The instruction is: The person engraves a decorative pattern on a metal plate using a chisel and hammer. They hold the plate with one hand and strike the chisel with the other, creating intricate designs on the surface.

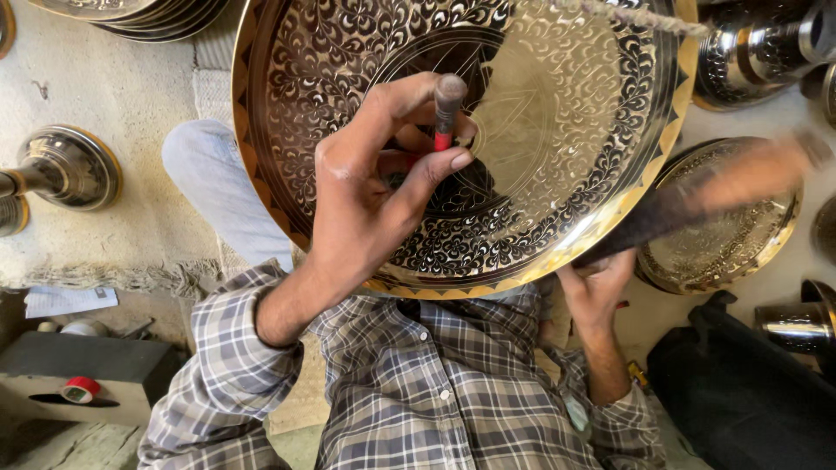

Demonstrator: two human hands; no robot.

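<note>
Pale matting lies beneath an engraved brass tray (557, 174) in your lap. Your left hand (366, 191) pinches a chisel (447, 109) at its centre; right hand (596, 292) grips a blurred mallet (697, 204) off the tray's right rim. Chasing underway; a square strike seems next.

Stacked metal plates (131, 13) at 11 o'clock. Brass stand (65, 170) on mat at 9. Grey box (83, 370) at 8, red tape roll (81, 389) on top, white paper (65, 300) just above. Engraved vessel (753, 52) at 1. Smaller tray (740, 235) at 3. Black bag (740, 396) at 4, steel cup (797, 324) beside.
</note>
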